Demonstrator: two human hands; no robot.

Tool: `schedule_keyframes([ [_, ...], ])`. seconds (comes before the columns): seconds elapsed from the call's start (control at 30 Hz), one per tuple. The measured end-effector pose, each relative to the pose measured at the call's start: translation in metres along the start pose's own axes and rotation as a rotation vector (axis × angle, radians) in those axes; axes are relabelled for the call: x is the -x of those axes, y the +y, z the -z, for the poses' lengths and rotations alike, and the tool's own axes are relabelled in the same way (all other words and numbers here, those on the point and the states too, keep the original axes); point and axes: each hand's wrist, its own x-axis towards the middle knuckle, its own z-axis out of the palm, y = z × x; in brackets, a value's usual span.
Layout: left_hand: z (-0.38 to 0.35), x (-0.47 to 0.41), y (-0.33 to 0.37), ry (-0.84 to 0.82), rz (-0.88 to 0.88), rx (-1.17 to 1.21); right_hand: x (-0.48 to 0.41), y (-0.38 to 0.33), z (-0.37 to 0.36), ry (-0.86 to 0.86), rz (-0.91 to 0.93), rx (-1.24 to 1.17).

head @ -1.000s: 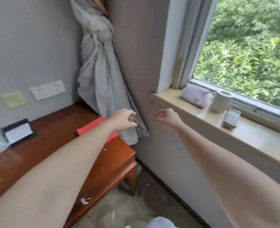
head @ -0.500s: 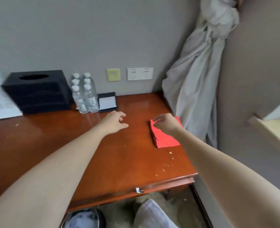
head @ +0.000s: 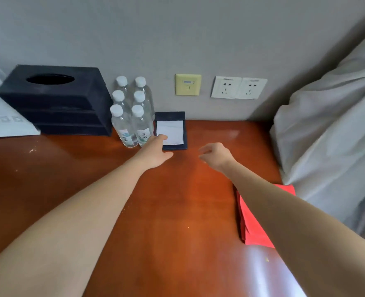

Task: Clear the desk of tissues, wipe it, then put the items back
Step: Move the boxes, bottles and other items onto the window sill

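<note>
Both hands are out over the glossy reddish-brown wooden desk (head: 177, 211) and neither is holding anything. Left hand (head: 155, 152) is flat-ish with the fingers loosely spread, fingertips reaching onto the corner of the dark navy notepad holder with a white paper sheet (head: 171, 130), so my guess is that's the next item to get lifted or shifted. Right hand (head: 217, 154) hovers just beside it, fingers curled loosely and a bit blurred, nothing pinched in it as far as I can tell.

No loose tissues on the desktop that I can see, just a few pale crumbs and specks, so the wiping part looks undone. Stuff is all shoved to the back against the grey wall, probably to keep the middle free: a black rectangular tissue box with an oval slot (head: 53, 99), empty-looking from here, and six small clear plastic water bottles with white caps (head: 132, 112) packed in two rows right next to it. A flat red folded cloth or paper stack (head: 254, 221) sits at the right edge, partly under the right forearm.

Bottle labels have some print but too small to read. White card (head: 3, 118) at far left has grey marks, also unreadable.
</note>
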Motion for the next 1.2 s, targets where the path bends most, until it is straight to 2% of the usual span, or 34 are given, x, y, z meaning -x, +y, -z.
schedule_keyframes([
  [0.4,-0.033,-0.097,-0.013,-0.046,0.177,0.013,-0.113,-0.019,-0.035,-0.081,-0.134,-0.074],
  [0.63,-0.041,-0.108,-0.01,-0.047,0.239,0.102,-0.132,-0.012,-0.043,-0.045,-0.231,-0.255],
  [0.9,-0.054,-0.081,-0.008,-0.044,0.258,0.178,-0.1,0.01,-0.039,-0.022,-0.344,-0.278],
  [1.07,-0.052,-0.055,0.0,-0.109,0.332,0.312,-0.07,0.022,-0.04,-0.055,-0.341,-0.619],
  [1.2,-0.043,-0.03,0.001,-0.064,0.314,0.421,-0.033,0.029,-0.028,-0.028,-0.284,-0.837],
])
